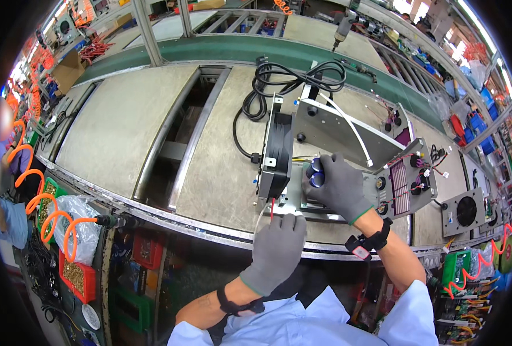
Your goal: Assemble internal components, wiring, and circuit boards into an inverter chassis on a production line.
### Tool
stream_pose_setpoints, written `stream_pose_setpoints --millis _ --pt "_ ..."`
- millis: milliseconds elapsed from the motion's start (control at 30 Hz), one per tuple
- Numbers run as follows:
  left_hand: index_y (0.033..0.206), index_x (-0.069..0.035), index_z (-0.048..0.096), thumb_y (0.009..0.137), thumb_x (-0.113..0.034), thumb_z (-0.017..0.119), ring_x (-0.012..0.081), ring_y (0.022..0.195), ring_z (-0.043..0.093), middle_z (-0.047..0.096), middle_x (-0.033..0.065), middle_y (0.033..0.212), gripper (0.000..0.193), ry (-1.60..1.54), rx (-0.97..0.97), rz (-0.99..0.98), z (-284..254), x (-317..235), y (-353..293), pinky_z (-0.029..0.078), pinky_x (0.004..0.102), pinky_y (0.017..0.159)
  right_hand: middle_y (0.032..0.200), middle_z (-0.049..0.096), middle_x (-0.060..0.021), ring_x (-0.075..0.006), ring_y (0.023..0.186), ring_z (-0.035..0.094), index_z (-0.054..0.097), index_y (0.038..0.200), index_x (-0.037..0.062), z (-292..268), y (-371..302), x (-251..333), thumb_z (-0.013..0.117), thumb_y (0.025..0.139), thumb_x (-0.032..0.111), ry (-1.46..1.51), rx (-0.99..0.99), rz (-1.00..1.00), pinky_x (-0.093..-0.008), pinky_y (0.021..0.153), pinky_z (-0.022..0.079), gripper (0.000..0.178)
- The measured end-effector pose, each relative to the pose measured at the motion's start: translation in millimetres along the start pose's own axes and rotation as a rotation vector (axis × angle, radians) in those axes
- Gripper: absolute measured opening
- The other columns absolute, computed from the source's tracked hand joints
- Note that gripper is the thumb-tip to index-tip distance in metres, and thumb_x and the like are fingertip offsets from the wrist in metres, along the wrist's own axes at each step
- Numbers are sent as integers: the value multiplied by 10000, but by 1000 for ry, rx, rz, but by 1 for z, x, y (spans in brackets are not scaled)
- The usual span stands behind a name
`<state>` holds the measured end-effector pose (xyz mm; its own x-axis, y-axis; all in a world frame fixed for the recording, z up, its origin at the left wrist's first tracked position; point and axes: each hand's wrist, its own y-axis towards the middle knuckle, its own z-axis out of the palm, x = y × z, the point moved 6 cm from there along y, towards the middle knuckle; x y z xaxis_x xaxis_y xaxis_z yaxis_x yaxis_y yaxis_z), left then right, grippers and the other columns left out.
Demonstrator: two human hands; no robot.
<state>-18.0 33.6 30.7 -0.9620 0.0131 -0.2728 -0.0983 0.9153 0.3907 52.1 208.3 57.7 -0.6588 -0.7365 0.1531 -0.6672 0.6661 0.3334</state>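
Note:
In a grey glove, my left hand (pixel 279 245) is closed at the front edge of the work surface. A red wire (pixel 272 209) and a white wire (pixel 261 218) run up from its fingertips. My right hand (pixel 342 187), gloved too, curls over a circuit board (pixel 310 200) with dark blue cylindrical capacitors (pixel 316 180) beside its fingers; its fingertips are partly hidden. The board lies inside an open metal chassis (pixel 345 134). A black fan (pixel 280 153) stands upright on the chassis's left side, and a purple-grilled panel (pixel 405 183) on its right.
A coiled black cable (pixel 261 86) lies behind the fan. A power screwdriver (pixel 342 32) hangs above the green strip (pixel 210 52). Another fan unit (pixel 466 212) stands at right. Red bins (pixel 78 279) of small fasteners and orange coiled hoses (pixel 37 202) are at left.

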Motion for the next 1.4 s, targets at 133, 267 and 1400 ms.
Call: stream_pose_setpoints --millis 133,267,1400 --pt "1132 -76 645 903 -209 690 293 876 679 644 103 999 269 -42 175 -114 40 16 7 574 427 718 937 627 -166 -343 721 709 661 1037 74 4 0 -2 830 717 444 -34 21 -26 -473 605 571 518" --pt "1087 -84 660 919 -194 678 297 850 678 644 98 980 201 -87 73 -100 49 21 6 572 424 706 941 613 -154 -334 722 702 648 1047 57 7 -2 -1 825 724 447 -54 -5 -37 -459 587 570 536" --pt "838 -81 696 888 -332 734 362 768 646 627 165 803 258 -165 -122 -39 42 29 0 507 492 820 878 751 -215 -332 836 740 750 1058 -31 -232 48 -4 689 921 467 226 218 -59 -416 795 583 520"
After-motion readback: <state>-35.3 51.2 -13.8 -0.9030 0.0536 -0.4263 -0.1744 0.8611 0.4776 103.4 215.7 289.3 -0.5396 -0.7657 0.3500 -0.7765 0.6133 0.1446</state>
